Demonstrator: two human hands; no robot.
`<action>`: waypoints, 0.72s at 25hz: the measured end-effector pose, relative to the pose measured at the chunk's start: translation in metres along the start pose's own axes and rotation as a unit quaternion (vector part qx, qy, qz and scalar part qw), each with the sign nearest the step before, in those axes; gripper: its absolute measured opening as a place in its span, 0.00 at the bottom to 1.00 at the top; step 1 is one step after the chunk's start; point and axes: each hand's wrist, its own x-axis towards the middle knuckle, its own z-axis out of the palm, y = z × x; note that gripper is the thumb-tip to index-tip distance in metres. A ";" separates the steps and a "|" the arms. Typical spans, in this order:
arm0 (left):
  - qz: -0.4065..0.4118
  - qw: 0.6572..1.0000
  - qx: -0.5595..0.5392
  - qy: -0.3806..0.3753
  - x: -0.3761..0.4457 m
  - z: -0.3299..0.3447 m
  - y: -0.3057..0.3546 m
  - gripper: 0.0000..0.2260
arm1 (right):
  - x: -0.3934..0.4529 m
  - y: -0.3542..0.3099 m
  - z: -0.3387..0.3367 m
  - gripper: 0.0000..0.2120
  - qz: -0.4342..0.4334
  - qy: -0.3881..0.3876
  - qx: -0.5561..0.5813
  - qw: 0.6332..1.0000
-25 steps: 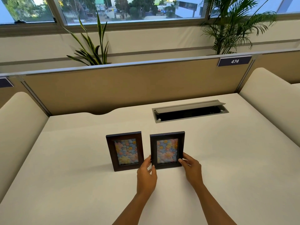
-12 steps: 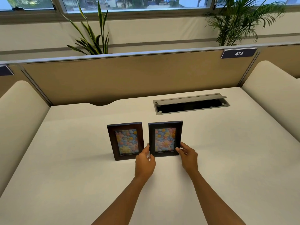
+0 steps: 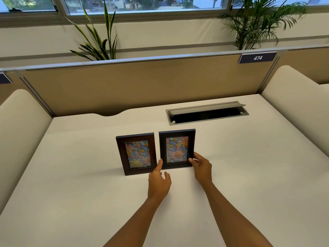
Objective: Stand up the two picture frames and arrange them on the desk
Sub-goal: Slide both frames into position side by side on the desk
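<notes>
Two dark wooden picture frames with flower pictures stand upright side by side on the white desk [image 3: 74,184]. The left frame [image 3: 136,153] stands alone, untouched. The right frame [image 3: 177,149] stands a little farther back. My left hand [image 3: 159,180] touches the right frame's lower left corner with a fingertip, its other fingers spread. My right hand [image 3: 202,166] holds that frame's lower right corner between thumb and fingers.
An open grey cable hatch [image 3: 207,113] lies in the desk behind the frames. A tan divider panel [image 3: 142,86] with a tag reading 474 closes the back. Cream padded side walls [image 3: 299,107] flank the desk. Plants stand behind the divider.
Both hands have pushed the right frame away from me, so it now stands slightly behind the left frame. The left frame has stayed put.
</notes>
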 end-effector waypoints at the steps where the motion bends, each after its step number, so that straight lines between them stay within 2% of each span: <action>1: 0.001 1.000 0.005 -0.002 0.001 -0.001 0.000 0.26 | 0.001 -0.001 0.000 0.18 0.000 -0.001 0.000 1.000; 10: 0.039 0.998 0.040 -0.011 -0.005 -0.013 -0.011 0.23 | -0.005 0.001 -0.001 0.16 0.005 -0.004 -0.012 1.000; 13: 0.081 0.993 0.061 0.063 -0.008 -0.022 -0.021 0.20 | -0.020 0.008 -0.001 0.17 0.001 0.045 -0.002 0.999; 16: 0.018 0.983 0.027 0.182 -0.006 -0.034 -0.024 0.23 | -0.039 0.014 0.008 0.19 -0.013 0.152 -0.050 0.987; 18: -0.018 0.967 0.008 0.254 -0.002 -0.044 -0.025 0.25 | -0.050 0.014 0.017 0.18 -0.066 0.172 -0.114 0.976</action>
